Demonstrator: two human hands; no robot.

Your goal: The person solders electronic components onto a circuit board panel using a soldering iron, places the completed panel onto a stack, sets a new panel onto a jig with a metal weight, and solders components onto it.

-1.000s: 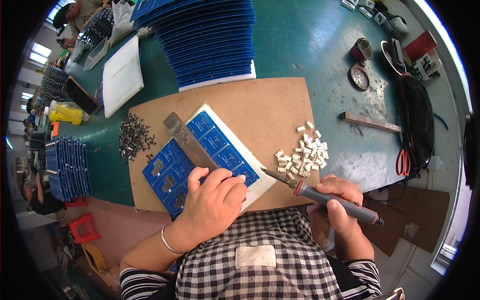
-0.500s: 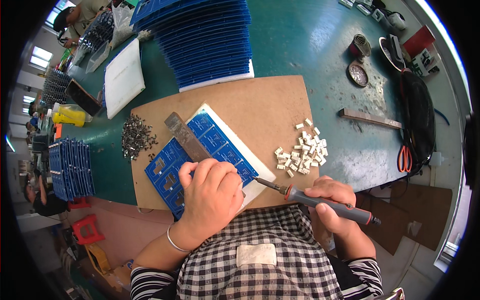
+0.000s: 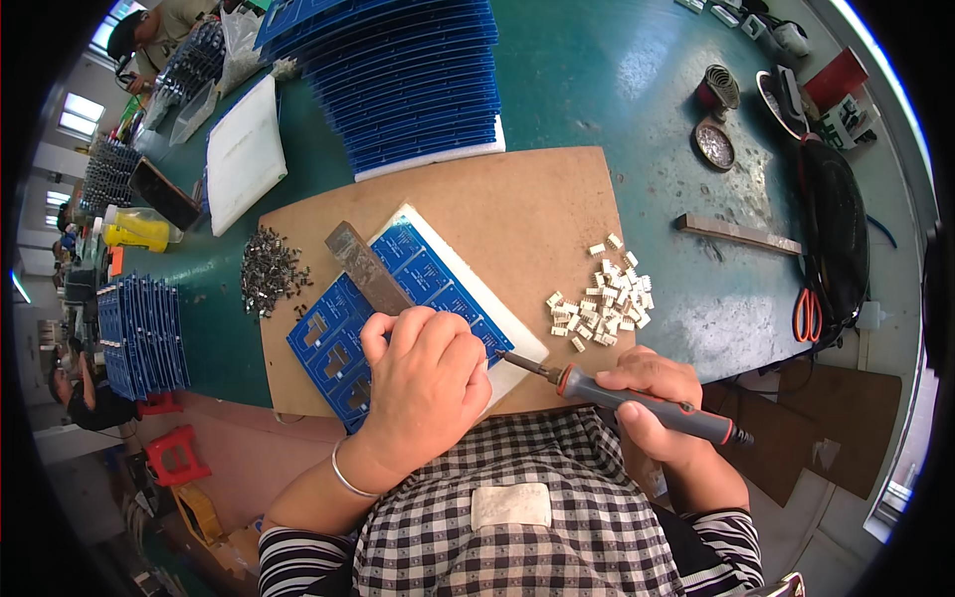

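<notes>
My right hand (image 3: 657, 376) grips a soldering iron (image 3: 582, 386) by its grey handle. The iron's tip meets, or nearly meets, the right corner of a blue circuit board (image 3: 423, 267). That board rests at a slant on a white pad (image 3: 476, 289). A flat metal bar (image 3: 366, 265) lies across it, one end running under my left hand (image 3: 423, 383). The left fingers are curled closed over the board's near part; whatever they pinch, if anything, is hidden.
A brown board (image 3: 517, 199) lies beneath, with white connectors (image 3: 607, 303) piled right and small black components (image 3: 269, 274) left. Tall blue circuit board stacks (image 3: 408, 90) stand behind. A solder tin (image 3: 714, 146), another metal bar (image 3: 736, 233) and orange-handled scissors (image 3: 807, 313) lie right.
The soldering iron and my right hand have shifted slightly left, bringing the tip farther onto the board's corner. My left hand has tilted a little, still over the board.
</notes>
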